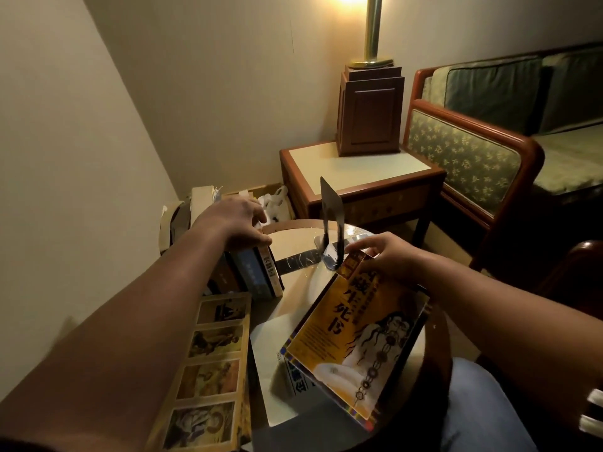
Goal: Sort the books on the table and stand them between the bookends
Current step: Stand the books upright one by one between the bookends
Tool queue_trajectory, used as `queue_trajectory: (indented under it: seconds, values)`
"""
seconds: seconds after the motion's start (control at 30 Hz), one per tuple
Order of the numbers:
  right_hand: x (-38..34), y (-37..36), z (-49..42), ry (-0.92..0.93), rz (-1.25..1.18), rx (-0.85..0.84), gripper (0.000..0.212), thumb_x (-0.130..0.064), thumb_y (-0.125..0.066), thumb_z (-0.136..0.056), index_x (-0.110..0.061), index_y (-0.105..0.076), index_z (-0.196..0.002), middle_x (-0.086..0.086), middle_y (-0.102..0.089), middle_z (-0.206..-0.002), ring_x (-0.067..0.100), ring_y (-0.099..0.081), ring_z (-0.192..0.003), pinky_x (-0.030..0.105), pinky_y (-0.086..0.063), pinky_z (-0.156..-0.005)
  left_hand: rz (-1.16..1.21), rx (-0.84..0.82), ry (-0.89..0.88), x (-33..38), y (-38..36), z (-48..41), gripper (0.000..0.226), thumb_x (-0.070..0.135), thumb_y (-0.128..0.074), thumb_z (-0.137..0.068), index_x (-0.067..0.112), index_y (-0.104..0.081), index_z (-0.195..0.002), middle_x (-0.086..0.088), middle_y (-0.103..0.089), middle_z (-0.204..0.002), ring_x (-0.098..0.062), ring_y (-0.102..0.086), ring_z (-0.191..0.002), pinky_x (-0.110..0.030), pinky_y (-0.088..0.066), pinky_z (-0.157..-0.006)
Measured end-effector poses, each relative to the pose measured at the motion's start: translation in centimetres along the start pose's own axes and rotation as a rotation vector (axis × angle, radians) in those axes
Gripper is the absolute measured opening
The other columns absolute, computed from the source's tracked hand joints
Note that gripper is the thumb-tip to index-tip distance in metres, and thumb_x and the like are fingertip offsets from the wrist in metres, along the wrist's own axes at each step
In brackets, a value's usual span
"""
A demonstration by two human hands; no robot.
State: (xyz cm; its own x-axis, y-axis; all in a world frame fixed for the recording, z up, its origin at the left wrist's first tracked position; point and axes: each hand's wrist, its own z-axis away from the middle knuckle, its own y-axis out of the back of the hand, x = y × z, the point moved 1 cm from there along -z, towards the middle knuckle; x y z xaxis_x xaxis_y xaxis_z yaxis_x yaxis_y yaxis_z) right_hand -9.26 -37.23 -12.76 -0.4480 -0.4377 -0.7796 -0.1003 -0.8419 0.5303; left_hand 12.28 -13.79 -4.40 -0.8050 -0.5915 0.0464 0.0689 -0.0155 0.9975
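Closest in, a long book with four picture panels (208, 370) lies flat at the desk's near left edge, and a pale flat sheet (270, 353) lies just beside it on the right. A knee in blue denim (479, 402) shows at the lower right. Over the sheet, the yellow book (352, 327) with large dark characters and a seated figure on its cover is lifted and tilted, its far edge higher than its near one. The right grip (388, 256) pinches that far top corner between thumb and fingers. Further back on the left, a short row of standing books (257, 275) is upright on the desk (295, 246). The left grip (238, 223) is clamped over their tops, fingers curled down the far side and thumb against the near spine. A black metal bookend (331, 220) stands upright to the right of the row, apart from it, with bare desk between them, just beyond the right grip's fingertips. Behind the desk is a wooden side table (359, 168) carrying a lit lamp (370, 115) on a square wooden base. A green patterned sofa (463, 151) is to the side table's right.
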Motion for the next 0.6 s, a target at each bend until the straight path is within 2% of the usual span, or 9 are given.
queue_trajectory:
  seconds: [0.1,0.27,0.4,0.5,0.6]
  values:
    - [-2.6,1.9,1.9,0.136,-0.043,0.016,0.038,-0.01,-0.072,-0.088,-0.04,-0.071,-0.112,0.009,-0.07,-0.107,0.023,-0.073,-0.092,0.041,-0.062,-0.073,-0.009,-0.018,-0.002,0.1,0.2,0.0,0.056,0.058,-0.073,-0.075,0.026,-0.063,-0.12,0.002,-0.049,-0.144,-0.022,-0.046,-0.128,-0.04,-0.043,-0.097]
    - [-8.1,4.3,5.0,0.421,0.174,0.118,0.034,-0.006,-0.07,-0.088,-0.028,-0.073,-0.114,-0.011,-0.069,-0.105,0.004,-0.069,-0.089,0.02,-0.058,-0.066,-0.017,-0.041,-0.009,0.3,0.4,0.4,0.053,0.057,-0.072,-0.077,0.026,-0.064,-0.12,0.003,-0.047,-0.144,-0.021,-0.046,-0.128,-0.04,-0.045,-0.098]
    - [-11.0,6.0,6.5,0.54,0.37,0.152,0.036,-0.01,-0.069,-0.089,-0.039,-0.072,-0.109,-0.016,-0.069,-0.108,0.005,-0.064,-0.097,0.029,-0.058,-0.078,0.001,-0.049,-0.016,0.4,0.6,0.4,0.049,0.056,-0.072,-0.077,0.029,-0.064,-0.117,0.004,-0.048,-0.141,-0.018,-0.045,-0.127,-0.036,-0.045,-0.096]
    - [-12.4,6.4,7.1,0.573,0.442,0.157,0.035,-0.006,-0.065,-0.09,-0.034,-0.073,-0.11,-0.017,-0.07,-0.107,0.002,-0.064,-0.097,0.03,-0.057,-0.084,0.004,-0.048,-0.015,0.6,0.7,0.5,0.048,0.055,-0.071,-0.078,0.029,-0.063,-0.118,0.004,-0.048,-0.141,-0.018,-0.043,-0.128,-0.035,-0.044,-0.095]
    - [-12.7,6.2,7.0,0.58,0.484,0.157,0.038,-0.01,-0.066,-0.091,-0.035,-0.07,-0.119,-0.014,-0.068,-0.117,0.006,-0.063,-0.105,0.035,-0.058,-0.085,-0.007,-0.041,-0.014,0.7,0.7,0.6,0.048,0.054,-0.07,-0.079,0.028,-0.063,-0.119,0.004,-0.048,-0.141,-0.019,-0.043,-0.129,-0.034,-0.043,-0.095]
